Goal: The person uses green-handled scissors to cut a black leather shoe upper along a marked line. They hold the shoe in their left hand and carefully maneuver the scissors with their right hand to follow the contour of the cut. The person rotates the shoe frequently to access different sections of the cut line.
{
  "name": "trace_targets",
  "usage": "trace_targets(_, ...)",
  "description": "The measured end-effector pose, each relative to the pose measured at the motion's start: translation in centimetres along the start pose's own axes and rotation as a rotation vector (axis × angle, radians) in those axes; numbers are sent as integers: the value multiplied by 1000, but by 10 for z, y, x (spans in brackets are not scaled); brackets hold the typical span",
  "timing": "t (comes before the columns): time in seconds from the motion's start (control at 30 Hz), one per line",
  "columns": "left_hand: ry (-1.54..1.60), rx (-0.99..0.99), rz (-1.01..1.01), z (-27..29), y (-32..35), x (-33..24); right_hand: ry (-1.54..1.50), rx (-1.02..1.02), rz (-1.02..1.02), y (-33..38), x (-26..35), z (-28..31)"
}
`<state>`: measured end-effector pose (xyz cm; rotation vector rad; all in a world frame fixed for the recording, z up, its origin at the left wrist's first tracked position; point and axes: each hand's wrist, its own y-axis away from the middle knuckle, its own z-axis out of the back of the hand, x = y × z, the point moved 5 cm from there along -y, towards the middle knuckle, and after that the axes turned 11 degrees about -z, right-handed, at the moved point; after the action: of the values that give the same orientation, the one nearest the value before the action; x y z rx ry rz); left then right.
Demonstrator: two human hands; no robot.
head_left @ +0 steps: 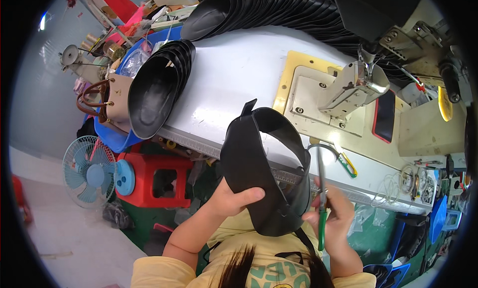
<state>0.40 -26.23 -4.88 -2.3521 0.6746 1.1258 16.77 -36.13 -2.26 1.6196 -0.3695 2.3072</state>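
My left hand (236, 196) grips the near left side of a black leather-like loop piece (249, 173), thumb flat on its outer face. The piece stands tilted before my body, with an open middle and a small tab sticking up at its top. In my right hand (334, 211) are scissors with a green handle (322, 230), their metal blades pointing up and away beside the piece's right edge. The fingers of my right hand are close against that edge; whether they also touch it I cannot tell.
A sewing machine post (353, 91) rises from the white table (226, 69). Nested black pieces (154, 96) stand at the left, with a long row (279, 14) behind. A phone (384, 116) and a green-yellow handled tool (347, 166) lie right. A fan (94, 176) and red stool (144, 188) stand lower left.
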Motion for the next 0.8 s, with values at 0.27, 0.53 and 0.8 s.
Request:
trace_targets(0.27, 532, -106, 277, -7, -6, 23, -96, -141, 111, -10, 6, 6)
trace_targets(0.53, 291, -47, 301, -8, 3, 22, -76, 164, -83, -23, 4, -12)
trace_targets(0.8, 234, -260, 418, 37, 16, 8, -216, 116, -167, -20, -19, -3)
